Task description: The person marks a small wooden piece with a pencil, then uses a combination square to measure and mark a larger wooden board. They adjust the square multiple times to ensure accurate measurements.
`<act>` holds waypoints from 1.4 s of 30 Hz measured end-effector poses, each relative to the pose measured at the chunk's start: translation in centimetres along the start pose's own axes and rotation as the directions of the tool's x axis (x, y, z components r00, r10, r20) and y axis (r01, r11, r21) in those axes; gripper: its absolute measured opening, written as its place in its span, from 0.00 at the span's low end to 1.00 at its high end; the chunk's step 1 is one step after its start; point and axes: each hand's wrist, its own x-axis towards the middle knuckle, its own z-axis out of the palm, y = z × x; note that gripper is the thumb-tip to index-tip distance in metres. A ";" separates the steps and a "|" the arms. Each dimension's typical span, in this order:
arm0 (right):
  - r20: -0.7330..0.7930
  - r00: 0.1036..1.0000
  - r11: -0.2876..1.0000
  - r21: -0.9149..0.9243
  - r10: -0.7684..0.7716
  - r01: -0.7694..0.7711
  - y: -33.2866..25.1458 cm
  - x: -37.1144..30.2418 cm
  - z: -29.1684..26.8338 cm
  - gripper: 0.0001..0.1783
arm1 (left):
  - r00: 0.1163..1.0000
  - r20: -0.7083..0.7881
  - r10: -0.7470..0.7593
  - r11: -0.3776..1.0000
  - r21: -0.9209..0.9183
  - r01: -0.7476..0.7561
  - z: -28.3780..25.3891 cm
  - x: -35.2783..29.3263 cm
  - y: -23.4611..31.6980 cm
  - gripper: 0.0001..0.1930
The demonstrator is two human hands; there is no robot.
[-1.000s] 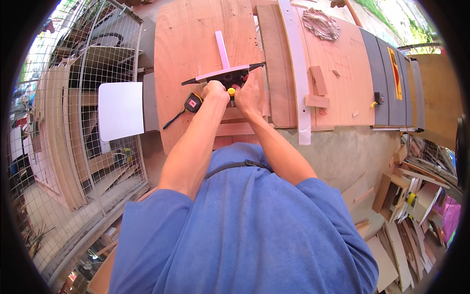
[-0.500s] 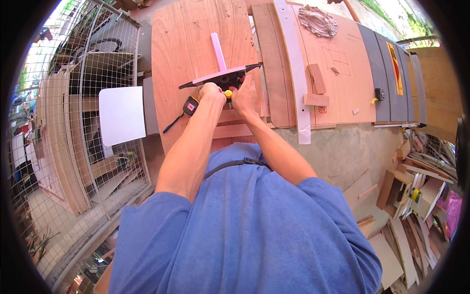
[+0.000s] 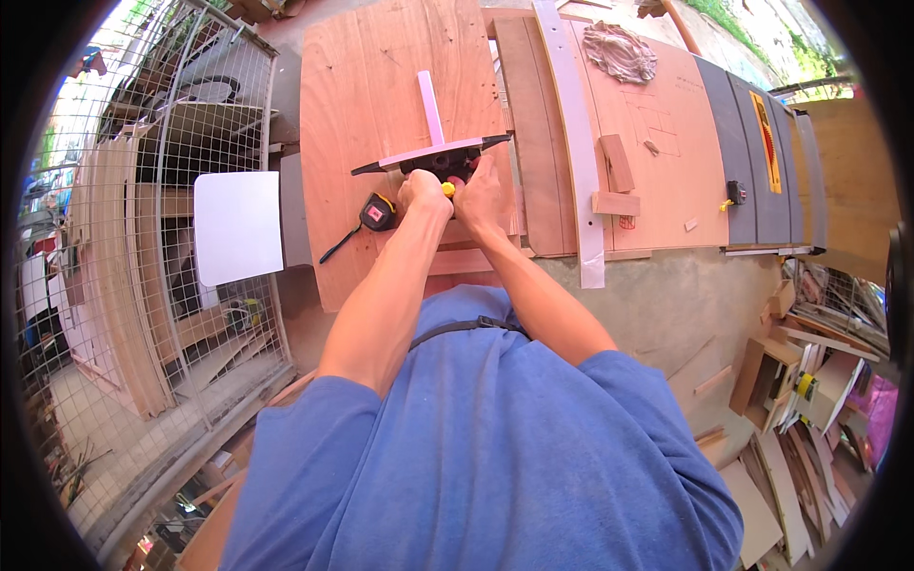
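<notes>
On the wooden board in front of me lies a T-shaped gauge [image 3: 433, 107], with a long pale bar pointing away and a pale crosspiece with black tapered ends. Its black middle part and a yellow knob [image 3: 448, 189] sit between my hands. My left hand [image 3: 426, 193] is closed against the near side of that black part, left of the knob. Around its right side curl the fingers of my right hand [image 3: 479, 193], thumb toward the knob. My fingertips are partly hidden. Left of my left wrist rests a black and yellow tape measure [image 3: 378, 211] with a dark strap.
A pale strip [image 3: 571, 143] lies along the workbench to the right, beside wood blocks [image 3: 617, 164] and a crumpled cloth [image 3: 619, 53]. Another small tape measure [image 3: 736, 192] sits on the grey surface [image 3: 747, 143]. Wire mesh fencing [image 3: 171, 209] stands left; offcuts [image 3: 800, 476] pile lower right.
The view has shifted slightly. My left hand has moved a little right, closer to the yellow knob, and its wrist now leaves more of the tape measure showing. The gauge stays in much the same place.
</notes>
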 end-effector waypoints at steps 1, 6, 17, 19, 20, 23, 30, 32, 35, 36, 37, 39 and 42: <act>-0.002 1.000 1.000 -0.003 -0.006 0.006 0.0 -0.1 0.0 0.31 | 1.000 -0.029 0.012 1.000 0.023 -0.012 0.1 0.3 -0.2 0.16; -0.041 0.998 0.999 -0.013 -0.053 0.053 0.8 -0.1 0.8 0.32 | 0.997 -0.072 0.007 0.997 0.081 -0.001 0.4 -1.8 0.5 0.19; -0.013 0.999 0.998 -0.055 -0.035 0.034 0.6 -0.1 0.7 0.33 | 0.988 -0.026 -0.152 0.974 -0.176 0.146 0.7 -4.7 2.7 0.17; -0.022 0.999 0.997 -0.059 -0.041 0.040 1.0 0.0 0.9 0.33 | 0.987 -0.013 -0.161 0.970 -0.185 0.156 1.2 -4.2 2.9 0.18; -0.022 0.999 0.997 -0.066 -0.047 0.045 0.9 0.1 0.8 0.32 | 0.986 -0.005 -0.166 0.968 -0.193 0.162 1.5 -3.8 2.9 0.18; -0.016 0.999 0.998 -0.043 -0.036 0.036 0.4 0.2 0.5 0.32 | 0.977 0.167 -0.135 0.956 -0.237 0.173 0.2 -2.6 2.9 0.18; -0.026 1.000 1.000 -0.020 0.003 -0.004 0.3 -0.1 0.6 0.31 | 0.745 0.247 -0.619 0.779 0.074 0.622 -2.1 2.1 6.1 0.22; -0.024 1.000 1.000 -0.015 0.003 -0.003 0.5 -0.1 0.6 0.30 | 0.782 0.253 -0.570 0.821 0.217 0.528 -3.1 1.1 5.6 0.20; -0.009 1.000 1.000 -0.015 0.005 -0.006 0.3 0.0 0.4 0.31 | 0.886 0.305 -0.350 0.932 0.203 0.299 -3.7 1.3 4.5 0.12; -0.005 1.000 1.000 -0.023 0.007 -0.007 0.3 -0.1 0.4 0.31 | 0.923 0.291 -0.252 0.964 0.162 0.212 -3.7 0.0 3.8 0.11; -0.002 1.000 0.999 -0.032 0.009 -0.009 0.3 -0.1 0.3 0.31 | 0.950 0.272 -0.151 0.985 0.124 0.121 -3.6 -1.2 3.2 0.10; 0.007 1.000 0.999 -0.029 0.025 -0.024 0.0 -0.1 0.2 0.31 | 0.974 0.225 -0.010 0.995 0.103 -0.014 -3.5 -1.6 2.5 0.11; 0.016 1.000 0.999 -0.041 0.024 -0.024 -0.2 -0.2 0.0 0.31 | 0.971 0.210 0.111 0.979 0.143 -0.143 -3.3 0.3 1.0 0.16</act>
